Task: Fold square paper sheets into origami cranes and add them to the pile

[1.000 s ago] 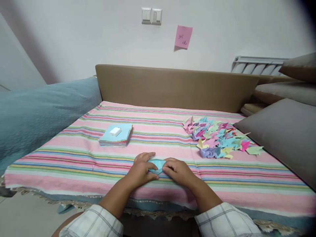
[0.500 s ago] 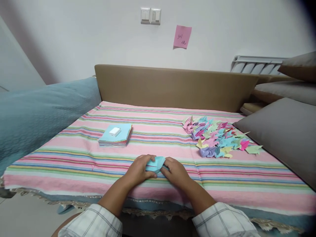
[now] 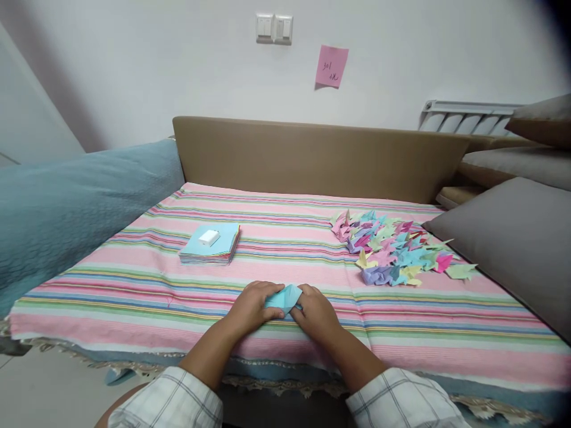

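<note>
A partly folded piece of light-blue origami paper (image 3: pixel 284 298) is held between my two hands, just above the striped cloth (image 3: pixel 289 255) near its front edge. My left hand (image 3: pixel 255 306) grips its left side, thumb below and fingers above. At the right end, my right hand (image 3: pixel 316 309) pinches the paper's corner between thumb and fingers; the fingertips are partly hidden behind it. A pointed flap and creases show on the paper's upper face.
Folded paper cranes (image 3: pixel 397 249) in many colours lie heaped at the right. To the left is a stack of coloured paper squares (image 3: pixel 209 257) with a small white block (image 3: pixel 209 238) on top. Grey cushions (image 3: pixel 513 232) border the right side, a blue-covered armrest (image 3: pixel 89 196) the left.
Both hands have shifted very slightly, still holding the paper. The slit-like line that showed across its face is no longer visible, and the flap looks turned.
</note>
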Demonstrator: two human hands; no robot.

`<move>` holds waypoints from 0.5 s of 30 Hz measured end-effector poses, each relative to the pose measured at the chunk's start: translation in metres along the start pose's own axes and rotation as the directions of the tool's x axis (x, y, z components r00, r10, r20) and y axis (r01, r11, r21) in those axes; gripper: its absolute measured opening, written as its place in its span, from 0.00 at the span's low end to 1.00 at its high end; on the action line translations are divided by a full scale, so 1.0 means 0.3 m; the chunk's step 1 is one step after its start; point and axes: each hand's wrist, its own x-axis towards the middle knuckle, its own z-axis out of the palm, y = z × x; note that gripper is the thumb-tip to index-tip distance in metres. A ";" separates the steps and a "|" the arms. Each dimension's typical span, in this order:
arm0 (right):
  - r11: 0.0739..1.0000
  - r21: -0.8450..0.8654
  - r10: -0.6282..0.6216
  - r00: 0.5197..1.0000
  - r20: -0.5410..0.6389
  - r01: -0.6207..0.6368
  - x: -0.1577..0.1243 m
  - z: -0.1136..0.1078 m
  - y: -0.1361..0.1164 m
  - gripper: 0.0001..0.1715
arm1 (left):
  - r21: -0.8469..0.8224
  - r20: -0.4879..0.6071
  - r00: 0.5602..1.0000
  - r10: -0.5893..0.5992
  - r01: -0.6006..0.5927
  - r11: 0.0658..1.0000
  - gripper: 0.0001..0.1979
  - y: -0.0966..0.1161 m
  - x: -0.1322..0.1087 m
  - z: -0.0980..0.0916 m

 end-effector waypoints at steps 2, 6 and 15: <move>1.000 -0.026 0.000 1.000 -0.002 0.000 -0.002 0.001 -0.006 0.11 | 0.020 0.002 1.000 0.013 -0.013 1.000 0.29 -0.006 0.000 0.003; 0.999 -0.021 0.023 1.000 -0.006 -0.023 -0.003 0.005 -0.013 0.10 | 0.022 -0.014 1.000 0.025 -0.024 0.999 0.29 -0.016 0.000 0.009; 0.999 0.000 0.043 0.999 -0.024 -0.043 0.001 0.010 -0.014 0.09 | -0.050 -0.032 0.999 -0.023 0.021 0.999 0.21 0.012 -0.002 -0.002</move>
